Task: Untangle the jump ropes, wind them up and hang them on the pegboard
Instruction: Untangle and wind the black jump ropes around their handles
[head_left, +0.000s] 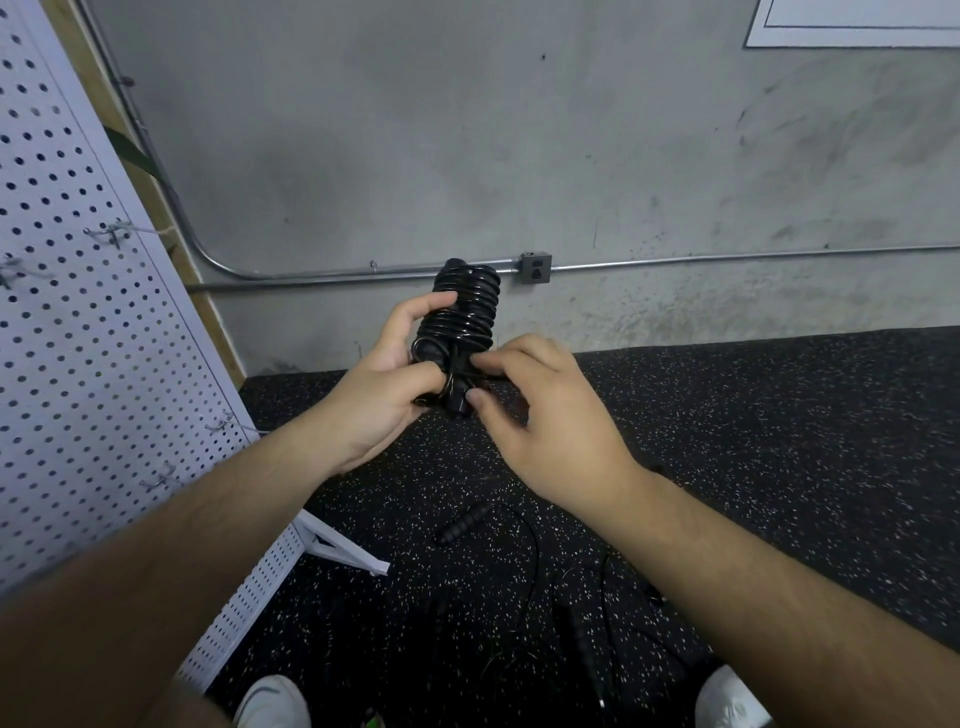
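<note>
Head view. Wound rope, centre: black coil, gripped by the left hand at its 8 o'clock; right hand at 4 o'clock pinches its cord. Loose rope on floor, 6 o'clock. Pegboard, 9 o'clock, with hooks.

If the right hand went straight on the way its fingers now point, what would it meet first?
The wound jump rope: the right hand points left and slightly up at its lower end, which the fingertips seem to touch. Just behind is the left hand, gripping the bundle.
</note>
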